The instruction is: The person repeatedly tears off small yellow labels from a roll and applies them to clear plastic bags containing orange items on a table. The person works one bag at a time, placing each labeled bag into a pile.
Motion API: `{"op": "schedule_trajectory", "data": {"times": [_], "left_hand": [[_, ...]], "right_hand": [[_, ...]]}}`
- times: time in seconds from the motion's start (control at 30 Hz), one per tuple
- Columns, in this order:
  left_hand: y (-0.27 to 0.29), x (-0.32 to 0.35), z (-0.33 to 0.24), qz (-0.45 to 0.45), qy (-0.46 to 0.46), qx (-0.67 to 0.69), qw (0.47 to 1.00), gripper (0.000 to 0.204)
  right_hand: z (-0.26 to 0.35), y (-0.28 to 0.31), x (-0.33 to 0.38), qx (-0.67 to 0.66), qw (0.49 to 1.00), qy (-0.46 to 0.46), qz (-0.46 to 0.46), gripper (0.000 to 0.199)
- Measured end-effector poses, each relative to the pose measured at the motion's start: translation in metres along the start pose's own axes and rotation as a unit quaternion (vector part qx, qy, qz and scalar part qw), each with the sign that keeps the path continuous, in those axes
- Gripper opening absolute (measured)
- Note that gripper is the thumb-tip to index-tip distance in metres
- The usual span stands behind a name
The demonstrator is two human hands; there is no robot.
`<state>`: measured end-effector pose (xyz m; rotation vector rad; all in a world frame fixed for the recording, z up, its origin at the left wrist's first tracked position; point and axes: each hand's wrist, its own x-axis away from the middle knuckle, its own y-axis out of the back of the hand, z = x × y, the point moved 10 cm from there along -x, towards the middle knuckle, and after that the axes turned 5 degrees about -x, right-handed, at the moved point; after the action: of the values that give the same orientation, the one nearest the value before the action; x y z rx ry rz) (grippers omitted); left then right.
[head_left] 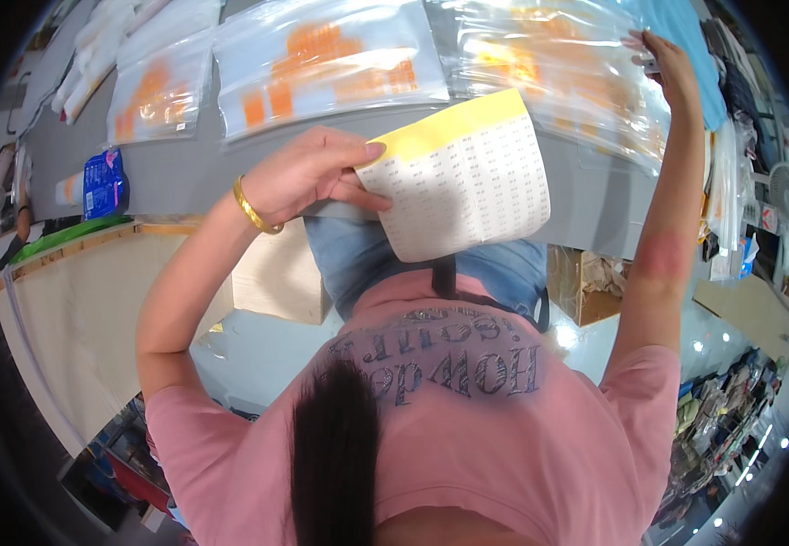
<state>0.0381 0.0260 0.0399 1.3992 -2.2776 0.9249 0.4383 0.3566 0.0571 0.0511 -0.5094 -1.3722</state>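
The left hand (308,177) is pinching a white sheet of small printed labels with a yellow top strip (463,177), thumb and fingers closed on its near edge. The right hand (666,64) is resting, fingers curled, on a clear plastic bag with orange contents (558,64) lying on the grey table (176,173).

Your left hand (308,177), a gold bangle (253,211) on its wrist, pinches the edge of a sheet of small labels (467,182) with a yellow top strip, held above the grey table (185,168). Your right hand (663,59) reaches far up and has its grip on the edge of a clear plastic bag (558,64) with orange contents. More such bags (321,59) lie flat side by side along the table, and a blue packet (103,182) sits near its left end.
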Motion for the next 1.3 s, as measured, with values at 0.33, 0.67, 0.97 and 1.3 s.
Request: {"op": "schedule_trajectory", "data": {"times": [0.33,0.67,0.97,1.3], "left_hand": [[-0.015,-0.012,-0.03,-0.002,-0.045,-0.084,0.995,0.04],[0.003,-0.01,-0.052,-0.15,-0.316,-0.441,0.827,0.024],[-0.006,-0.03,-0.023,-0.165,-0.399,-0.683,0.589,0.012],[0.003,-0.042,-0.04,-0.198,-0.38,-0.688,0.585,0.011]], "right_hand": [[0.098,-0.253,0.258,0.078,0.871,0.479,0.075,0.024],[0.099,-0.264,0.267,0.044,0.905,0.409,0.103,0.015],[0.03,-0.289,0.111,0.043,0.966,0.189,0.17,0.02],[0.019,-0.308,0.098,0.108,0.956,0.224,0.155,0.018]]}}
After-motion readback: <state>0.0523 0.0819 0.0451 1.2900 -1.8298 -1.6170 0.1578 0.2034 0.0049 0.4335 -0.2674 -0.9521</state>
